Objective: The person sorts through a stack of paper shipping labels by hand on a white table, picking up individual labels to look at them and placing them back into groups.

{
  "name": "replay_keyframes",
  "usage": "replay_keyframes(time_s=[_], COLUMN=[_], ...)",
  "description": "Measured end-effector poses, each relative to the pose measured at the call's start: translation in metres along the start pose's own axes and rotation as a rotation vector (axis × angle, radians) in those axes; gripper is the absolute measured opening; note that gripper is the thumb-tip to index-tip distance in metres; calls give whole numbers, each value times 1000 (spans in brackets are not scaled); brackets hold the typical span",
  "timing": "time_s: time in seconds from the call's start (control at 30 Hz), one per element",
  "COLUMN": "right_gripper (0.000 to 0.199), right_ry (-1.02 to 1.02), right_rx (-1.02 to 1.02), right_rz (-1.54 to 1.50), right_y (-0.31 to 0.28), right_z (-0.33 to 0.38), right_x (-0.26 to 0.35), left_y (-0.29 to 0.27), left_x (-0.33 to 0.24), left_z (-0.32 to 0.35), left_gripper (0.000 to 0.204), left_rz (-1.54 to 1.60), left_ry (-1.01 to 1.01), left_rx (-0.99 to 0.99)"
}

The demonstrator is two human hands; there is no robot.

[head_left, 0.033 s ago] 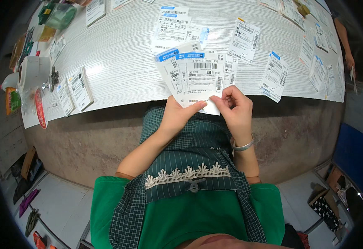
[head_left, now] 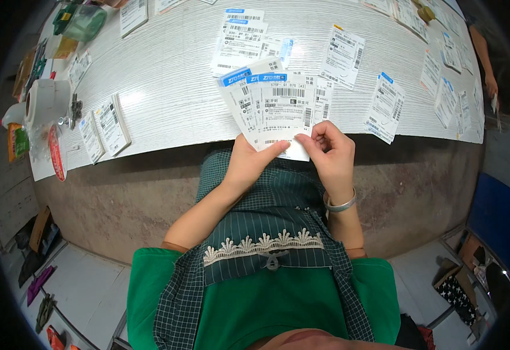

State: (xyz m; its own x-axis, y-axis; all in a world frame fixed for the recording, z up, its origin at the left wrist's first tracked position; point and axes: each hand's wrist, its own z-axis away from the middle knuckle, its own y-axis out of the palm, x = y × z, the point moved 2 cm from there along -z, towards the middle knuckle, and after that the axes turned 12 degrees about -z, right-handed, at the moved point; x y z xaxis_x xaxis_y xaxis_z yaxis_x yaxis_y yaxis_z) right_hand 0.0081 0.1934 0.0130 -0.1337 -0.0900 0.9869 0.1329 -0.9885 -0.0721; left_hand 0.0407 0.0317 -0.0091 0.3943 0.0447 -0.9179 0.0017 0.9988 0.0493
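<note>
Fanned out over the table's front edge are several white shipping labels (head_left: 284, 111) with blue headers and barcodes. My left hand (head_left: 248, 163) grips the fan at its lower end, thumb on top and the other fingers hidden underneath. At the lower right corner of the front label, my right hand (head_left: 334, 153) pinches the paper between thumb and forefinger, its other fingers curled. Just beyond the fan lies an overlapping group of labels (head_left: 240, 41). To its right, one label (head_left: 342, 57) and a blue-topped label (head_left: 386, 109) lie flat on the white table (head_left: 173, 81).
Two stacks of labels (head_left: 114, 125) sit near the left front edge. Beside them are a white paper roll (head_left: 48, 100), a red oval tag (head_left: 56, 153) and a clear green container (head_left: 84, 22). More label piles (head_left: 444, 104) spread along the right, where another person's arm (head_left: 484, 58) shows.
</note>
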Motion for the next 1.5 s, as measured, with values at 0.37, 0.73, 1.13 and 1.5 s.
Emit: replay_keyframes(time_s=[0.37,0.73,1.13,1.5], right_gripper=[15,13,50,56], right_ry=[-351,-583,-546,-563], right_rx=[-69,141,306,256], right_rz=[382,512,712,785], right_y=[4,72,102,106], right_z=[-2,-22,-27,-73], right_x=[7,3,1,-10], left_y=[-8,-87,-101,-113], left_x=[7,22,28,25], left_z=[7,53,44,45], left_gripper=[36,35,35,34], left_rz=[180,252,345,365], left_ry=[-104,-45,39,56], left_rx=[-4,-409,-391,-469])
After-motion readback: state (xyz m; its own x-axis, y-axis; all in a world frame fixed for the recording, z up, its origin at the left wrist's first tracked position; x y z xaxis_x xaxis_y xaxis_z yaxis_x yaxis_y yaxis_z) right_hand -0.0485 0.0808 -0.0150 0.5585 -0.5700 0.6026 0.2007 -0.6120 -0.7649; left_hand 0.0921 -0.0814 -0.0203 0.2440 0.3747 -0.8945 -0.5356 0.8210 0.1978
